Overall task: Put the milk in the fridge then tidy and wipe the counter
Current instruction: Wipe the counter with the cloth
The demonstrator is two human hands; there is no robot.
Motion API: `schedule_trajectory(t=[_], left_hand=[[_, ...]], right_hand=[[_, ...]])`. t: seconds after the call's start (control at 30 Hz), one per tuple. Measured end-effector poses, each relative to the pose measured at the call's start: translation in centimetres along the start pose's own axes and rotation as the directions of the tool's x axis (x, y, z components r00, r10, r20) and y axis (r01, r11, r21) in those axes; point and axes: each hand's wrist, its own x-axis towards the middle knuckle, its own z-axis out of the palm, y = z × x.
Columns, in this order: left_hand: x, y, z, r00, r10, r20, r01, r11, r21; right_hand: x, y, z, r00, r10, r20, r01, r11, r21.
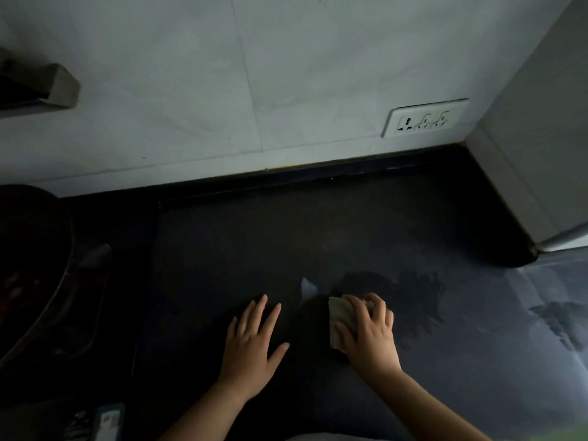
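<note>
on counter (254, 237), right hand (370, 334) pressing cloth (342, 316)

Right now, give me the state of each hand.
Left hand: open, flat on the counter, empty.
Right hand: closed on the cloth, pressing it down.

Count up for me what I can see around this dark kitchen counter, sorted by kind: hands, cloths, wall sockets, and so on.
Hands: 2, the left hand flat on the counter, the right hand pressing the cloth
Cloths: 1, the pale cloth
Wall socket plates: 1, the socket plate
Dark pans at the left edge: 1, the pan
Total: 5
</note>
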Motion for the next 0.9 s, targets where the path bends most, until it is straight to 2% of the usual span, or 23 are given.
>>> schedule_trajectory(t=[0.07, 0.2, 0.27, 0.37, 0.47, 0.53, 0.6, 0.8, 0.9], left_hand=[[0.1, -0.1, -0.1, 1.0, 0.001, 0.01, -0.001, 1.0, 0.008], [0.1, 0.0, -0.2, 1.0, 0.006, 0.028, -0.007, 0.999, 0.032], [-0.1, -0.1, -0.2, 1.0, 0.004, 0.03, -0.005, 0.999, 0.043], [0.1, -0.2, -0.2, 1.0, -0.004, 0.018, 0.003, 0.999, 0.043], [0.1, -0.2, 0.0, 1.0, -0.001, 0.014, 0.001, 1.0, 0.001], [-0.1, -0.4, 0.0, 1.0, 0.001, 0.011, -0.001, 1.0, -0.003], [0.0, -0.4, 0.1, 1.0, -0.006, 0.002, 0.006, 1.0, 0.001], [0.1, -0.3, 0.3, 1.0, -0.013, 0.005, 0.013, 1.0, 0.023], [0.0, -0.2, 0.3, 1.0, -0.012, 0.001, 0.012, 1.0, 0.023]], right_hand=[[2.8, -0.3, -0.5, 0.999, 0.036, -0.039, -0.036, 0.999, -0.012], [8.2, -2.1, -0.9, 0.971, 0.225, -0.085, -0.226, 0.974, 0.002], [9.1, -3.5, -0.3, 0.978, 0.194, -0.073, -0.198, 0.979, -0.041], [8.0, -4.3, 0.6, 0.999, 0.041, 0.03, -0.038, 0.996, -0.084], [5.3, -2.5, 0.8, 0.99, -0.09, 0.11, 0.099, 0.992, -0.078], [3.8, -1.0, 0.3, 0.985, -0.135, 0.109, 0.143, 0.988, -0.065], [3.8, -0.1, -0.7, 0.99, -0.123, 0.068, 0.128, 0.988, -0.081], [9.0, -3.4, -1.1, 0.987, 0.163, -0.012, -0.163, 0.985, -0.051], [9.3, -5.3, -0.1, 0.996, 0.087, 0.021, -0.085, 0.993, -0.087]])
